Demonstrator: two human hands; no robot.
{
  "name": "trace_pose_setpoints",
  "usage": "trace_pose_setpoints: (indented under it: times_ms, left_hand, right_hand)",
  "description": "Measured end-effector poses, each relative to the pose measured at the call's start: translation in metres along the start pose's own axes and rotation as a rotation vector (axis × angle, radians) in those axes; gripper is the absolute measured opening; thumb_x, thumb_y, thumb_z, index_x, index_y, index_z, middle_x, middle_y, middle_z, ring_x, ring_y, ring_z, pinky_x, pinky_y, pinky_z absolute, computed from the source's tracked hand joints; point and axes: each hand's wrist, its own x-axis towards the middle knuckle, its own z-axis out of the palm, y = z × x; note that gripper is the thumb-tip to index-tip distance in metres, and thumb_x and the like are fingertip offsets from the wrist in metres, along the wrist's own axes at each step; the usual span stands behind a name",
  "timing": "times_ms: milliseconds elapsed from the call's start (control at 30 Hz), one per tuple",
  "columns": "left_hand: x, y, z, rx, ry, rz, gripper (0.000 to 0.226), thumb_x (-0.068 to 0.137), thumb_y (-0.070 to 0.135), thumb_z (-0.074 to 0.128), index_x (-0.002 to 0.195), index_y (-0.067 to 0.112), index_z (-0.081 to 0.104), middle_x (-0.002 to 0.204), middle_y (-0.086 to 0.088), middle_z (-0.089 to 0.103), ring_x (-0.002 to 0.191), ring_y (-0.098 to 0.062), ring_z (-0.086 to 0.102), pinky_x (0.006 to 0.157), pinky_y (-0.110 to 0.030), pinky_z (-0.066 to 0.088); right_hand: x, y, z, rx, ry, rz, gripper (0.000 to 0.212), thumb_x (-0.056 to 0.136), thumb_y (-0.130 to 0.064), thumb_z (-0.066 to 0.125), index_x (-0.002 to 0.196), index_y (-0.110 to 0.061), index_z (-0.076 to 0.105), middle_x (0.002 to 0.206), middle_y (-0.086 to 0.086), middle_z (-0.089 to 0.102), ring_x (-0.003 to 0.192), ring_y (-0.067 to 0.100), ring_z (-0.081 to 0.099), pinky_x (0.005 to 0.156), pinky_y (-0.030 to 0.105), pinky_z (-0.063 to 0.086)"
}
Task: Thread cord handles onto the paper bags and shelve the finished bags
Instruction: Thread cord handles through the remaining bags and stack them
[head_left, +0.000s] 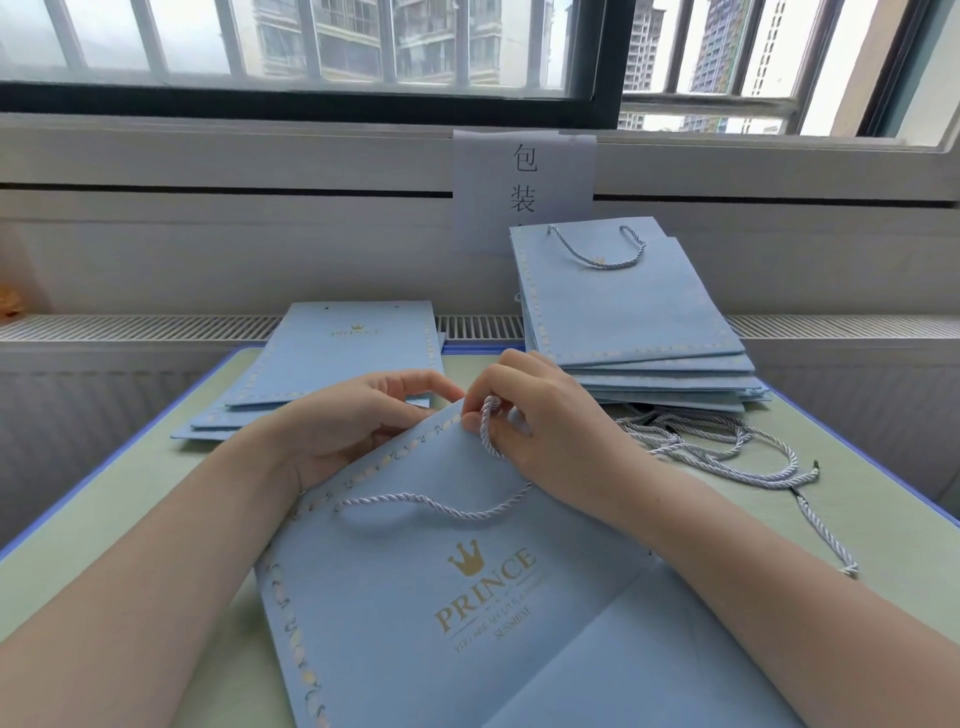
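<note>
The flat blue paper bag (467, 597) lies on the table (104, 519) below both hands, long axis tilted, its top edge up-left at the fingertips. The left hand (358, 415) pinches that edge; the right hand (545, 415) has fingers curled round the cord handle (488, 426), which trails across the bag.

Pale blue bag (467, 597) with gold crown and PRINCE print, pastel oval-dot border; twisted silver-white cord (431, 503); pale green table (779, 525) with blue edge

Gold "PRINCE" w/ crown on near bag (467, 597), same on left stack (343, 358), "包装" on wall sheet (523, 182)
</note>
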Motion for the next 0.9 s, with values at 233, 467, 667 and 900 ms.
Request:
trace_pose_setpoints:
  times_ms: [233,467,667,900]
  left_hand:
    - [0.0029,-0.0015,-0.0018,-0.110,0.016,-0.026,0.048,0.071,0.005,0.062,0.119,0.004,0.060,0.102,-0.020,0.066,0.062,-0.021,0.068,0.052,-0.024,0.055]
    - [0.0057,-0.0048,0.0013,-0.065,0.031,-0.028,0.051,0.070,0.006,0.064,0.120,0.006,0.059,0.108,-0.019,0.067,0.070,-0.023,0.070,0.061,-0.028,0.057]
    - [0.0019,-0.0050,0.0019,-0.033,-0.022,-0.056,0.048,0.071,0.002,0.067,0.118,0.002,0.059,0.109,-0.024,0.065,0.071,-0.025,0.069,0.062,-0.030,0.058]
    - [0.0048,-0.0026,0.0032,0.107,0.071,-0.077,0.024,0.068,-0.003,0.069,0.090,0.008,0.069,0.086,-0.016,0.071,0.060,-0.023,0.067,0.055,-0.027,0.055]
  right_hand:
    - [-0.0016,-0.0017,0.0001,-0.010,-0.004,-0.037,0.010,0.087,-0.012,0.056,0.094,-0.012,0.063,0.087,-0.001,0.053,0.084,0.014,0.043,0.074,0.015,0.032]
    - [-0.0019,-0.0013,0.0012,-0.004,-0.020,-0.076,0.011,0.087,-0.009,0.061,0.096,-0.014,0.064,0.086,-0.006,0.052,0.085,0.010,0.044,0.074,0.020,0.038]
    - [-0.0028,-0.0009,0.0053,-0.005,-0.027,-0.086,0.012,0.086,-0.012,0.063,0.097,-0.015,0.063,0.086,-0.012,0.048,0.082,0.007,0.043,0.072,0.020,0.037]
    - [-0.0039,-0.0029,0.0045,-0.009,-0.041,-0.085,0.013,0.087,-0.017,0.054,0.093,-0.014,0.064,0.083,-0.008,0.053,0.081,0.010,0.046,0.071,0.032,0.045]
